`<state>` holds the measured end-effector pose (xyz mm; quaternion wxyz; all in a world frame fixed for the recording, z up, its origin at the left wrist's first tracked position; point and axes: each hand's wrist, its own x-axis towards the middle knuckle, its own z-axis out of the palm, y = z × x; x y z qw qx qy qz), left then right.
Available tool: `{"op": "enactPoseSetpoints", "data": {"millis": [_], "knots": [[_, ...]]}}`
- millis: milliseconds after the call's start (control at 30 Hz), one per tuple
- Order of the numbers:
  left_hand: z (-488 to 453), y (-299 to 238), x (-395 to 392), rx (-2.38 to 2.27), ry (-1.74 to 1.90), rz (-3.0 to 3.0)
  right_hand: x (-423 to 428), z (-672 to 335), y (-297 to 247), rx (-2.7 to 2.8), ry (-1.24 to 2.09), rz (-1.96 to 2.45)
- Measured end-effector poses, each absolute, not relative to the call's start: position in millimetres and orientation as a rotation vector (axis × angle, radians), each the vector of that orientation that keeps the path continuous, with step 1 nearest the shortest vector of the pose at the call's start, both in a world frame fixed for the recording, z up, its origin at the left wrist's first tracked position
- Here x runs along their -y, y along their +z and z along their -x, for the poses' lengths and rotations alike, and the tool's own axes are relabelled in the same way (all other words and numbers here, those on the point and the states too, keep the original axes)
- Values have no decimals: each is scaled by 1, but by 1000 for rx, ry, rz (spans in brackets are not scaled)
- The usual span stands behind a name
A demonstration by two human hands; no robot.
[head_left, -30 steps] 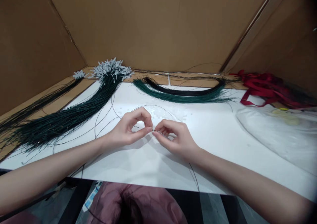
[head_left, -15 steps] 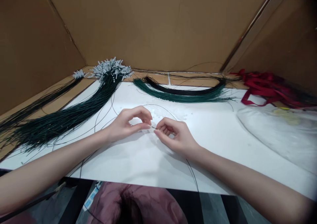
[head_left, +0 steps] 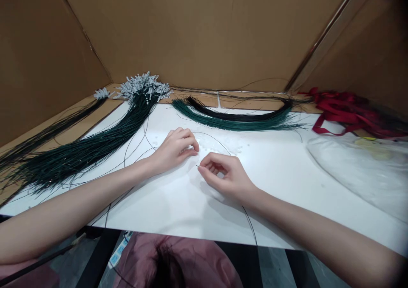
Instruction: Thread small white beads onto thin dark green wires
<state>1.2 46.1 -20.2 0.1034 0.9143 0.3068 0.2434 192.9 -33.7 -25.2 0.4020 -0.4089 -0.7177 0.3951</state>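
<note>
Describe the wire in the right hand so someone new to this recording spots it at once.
Start with the white tabletop; near its middle is the right hand. The wire shows as a short dark tip poking from that hand's pinch. Unlike the thick green bundle lying at the left, it is one thin strand held in a hand.

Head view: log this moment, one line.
left hand: near small white beads | right hand: pinching thin dark wire | behind: green wire bundle
</note>
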Motion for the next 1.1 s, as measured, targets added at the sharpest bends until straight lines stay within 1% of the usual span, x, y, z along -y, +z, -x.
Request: {"op": "enactPoseSetpoints", "data": {"millis": [367, 500, 633, 833, 933, 1100], "knots": [[0, -20, -49, -1010, 661, -2634, 35, -194, -24, 1811, 1020, 1034], [0, -18, -47, -970, 741, -2639, 35, -195, -25, 1806, 1009, 1034], [3, -12, -40, -841, 890, -2336, 34, -196, -25, 1789, 1010, 1040], [6, -10, -25, -697, 846, -1846, 35, -198, -23, 1764, 994, 1034], [5, -9, -20, -661, 833, -1739, 35, -197, -22, 1756, 990, 1022], [3, -7, -17, -663, 825, -1727, 36, -195, -22, 1753, 990, 1025]]}}
